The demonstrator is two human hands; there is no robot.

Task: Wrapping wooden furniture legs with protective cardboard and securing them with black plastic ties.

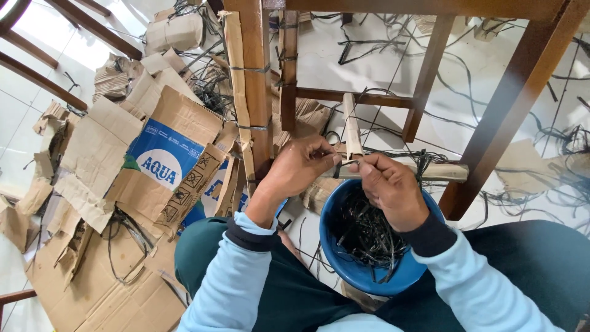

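My left hand (298,167) and my right hand (388,187) meet in front of me, both pinching a thin black strap (345,162) between fingertips. Just behind the fingers, a folded strip of cardboard (351,126) stands against a horizontal cardboard-wrapped rail (439,172) of a wooden chair frame. Below my hands, a blue bowl (369,280) holds a tangle of black strap pieces (365,237). A wooden leg (255,80) to the left is padded with cardboard and tied with black straps.
Torn cardboard sheets (117,184), one with a blue and white print, cover the floor at left. Loose black straps (571,141) lie scattered over the white tiles. Dark wooden legs (504,110) of the frame rise at right. My knees flank the bowl.
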